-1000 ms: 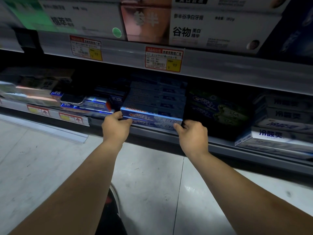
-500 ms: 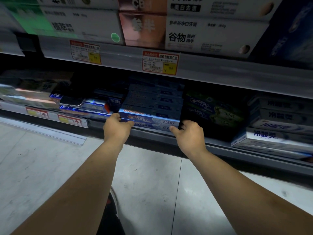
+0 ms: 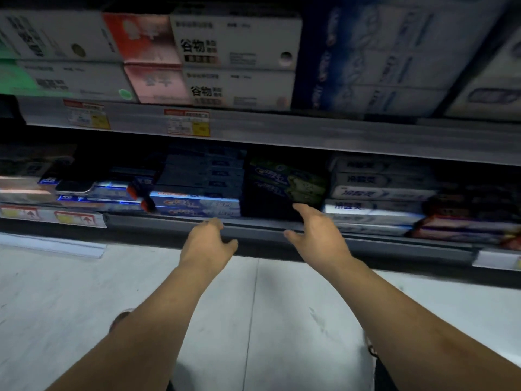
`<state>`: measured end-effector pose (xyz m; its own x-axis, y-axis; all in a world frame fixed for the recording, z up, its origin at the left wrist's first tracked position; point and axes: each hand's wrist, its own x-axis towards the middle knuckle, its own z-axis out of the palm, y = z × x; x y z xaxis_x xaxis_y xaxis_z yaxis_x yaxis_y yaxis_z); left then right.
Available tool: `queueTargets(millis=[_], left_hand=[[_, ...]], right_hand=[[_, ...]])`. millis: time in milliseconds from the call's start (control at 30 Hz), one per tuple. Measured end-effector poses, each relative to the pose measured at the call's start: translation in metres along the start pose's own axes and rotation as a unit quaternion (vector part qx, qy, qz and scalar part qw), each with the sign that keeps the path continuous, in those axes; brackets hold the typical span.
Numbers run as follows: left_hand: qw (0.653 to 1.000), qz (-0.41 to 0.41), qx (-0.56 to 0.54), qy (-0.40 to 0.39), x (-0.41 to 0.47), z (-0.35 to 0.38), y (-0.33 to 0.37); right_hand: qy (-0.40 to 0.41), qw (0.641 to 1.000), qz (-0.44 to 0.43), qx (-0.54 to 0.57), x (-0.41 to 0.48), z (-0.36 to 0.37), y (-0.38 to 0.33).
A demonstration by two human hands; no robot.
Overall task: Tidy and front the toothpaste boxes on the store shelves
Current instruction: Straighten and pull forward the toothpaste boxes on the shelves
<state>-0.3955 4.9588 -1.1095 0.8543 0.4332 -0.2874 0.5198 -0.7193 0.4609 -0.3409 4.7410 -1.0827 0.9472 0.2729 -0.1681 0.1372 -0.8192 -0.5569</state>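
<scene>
Reaching hands: both bare arms stretch toward the lower shelf, neither hand gripping anything.
Left hand: left hand (image 3: 207, 241) hovers in front of the grey metal shelf lip (image 3: 174, 221), fingers loosely curled, empty, just below the blue boxes and apart from them.
Right hand: right hand (image 3: 318, 232) is spread flat and empty, fingertips at the bottom edge of the dark green toothpaste boxes (image 3: 284, 184); contact cannot be judged through the blur.
Blue stack: stack of blue cardboard toothpaste boxes (image 3: 200, 193) sits on the lower shelf, its front boxes near the lip, between the two hands' reach and left of the green ones.
Right neighbours: white toothpaste boxes with blue lettering (image 3: 375, 193) are stacked just right of the green boxes.
Upper shelf: white and pink cartons (image 3: 197, 57) stand above, with red-and-yellow price tags (image 3: 187, 122) on the rail below them.
Floor: pale tiled floor (image 3: 253, 306) lies under the arms.
</scene>
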Motion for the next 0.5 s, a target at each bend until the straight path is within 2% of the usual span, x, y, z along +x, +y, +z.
queueTargets(millis=[133, 300, 500], left_hand=[[0.995, 0.071, -0.067, -0.032, -0.010, 0.030, 0.065], [0.983, 0.089, -0.157, -0.045, -0.017, 0.072, 0.126], [0.977, 0.110, -0.182, -0.022, -0.019, 0.109, 0.157]], right_hand=[[0.021, 0.999, 0.026, 0.007, -0.028, -0.038, 0.047], [0.068, 0.992, 0.044, 0.093, -0.042, -0.058, 0.098], [0.182, 0.950, 0.136, 0.216, -0.042, -0.069, 0.140]])
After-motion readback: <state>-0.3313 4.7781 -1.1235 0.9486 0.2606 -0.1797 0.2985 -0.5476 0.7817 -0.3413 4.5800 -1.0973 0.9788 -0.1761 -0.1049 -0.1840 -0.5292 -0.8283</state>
